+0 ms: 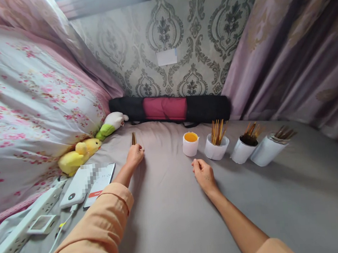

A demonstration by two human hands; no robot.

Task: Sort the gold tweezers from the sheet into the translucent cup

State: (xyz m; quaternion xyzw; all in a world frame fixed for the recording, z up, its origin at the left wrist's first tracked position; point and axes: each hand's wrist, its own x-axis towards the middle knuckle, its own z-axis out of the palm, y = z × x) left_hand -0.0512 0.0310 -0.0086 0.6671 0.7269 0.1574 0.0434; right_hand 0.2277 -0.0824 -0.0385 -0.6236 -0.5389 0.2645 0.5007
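Note:
My left hand (135,155) rests on the grey bed sheet (170,216), fingers closed round a small bundle of brown sticks (133,138) that stand up above the fist. My right hand (203,174) lies on the sheet with fingers curled in a loose fist; nothing shows in it. Just beyond it stands a white cup (190,144) with an orange inside. To its right a second white cup (216,147) holds several wooden sticks, a third cup (242,148) holds dark sticks, and a fourth (265,150) lies tilted with sticks poking out.
A black and red long bag (170,108) lies along the patterned wall. A floral quilt (29,102), a yellow plush (77,154) and a green-white plush (111,123) are at left. A phone (99,180), power bank (76,188) and power strip (21,227) lie near my left sleeve. Curtains hang at right.

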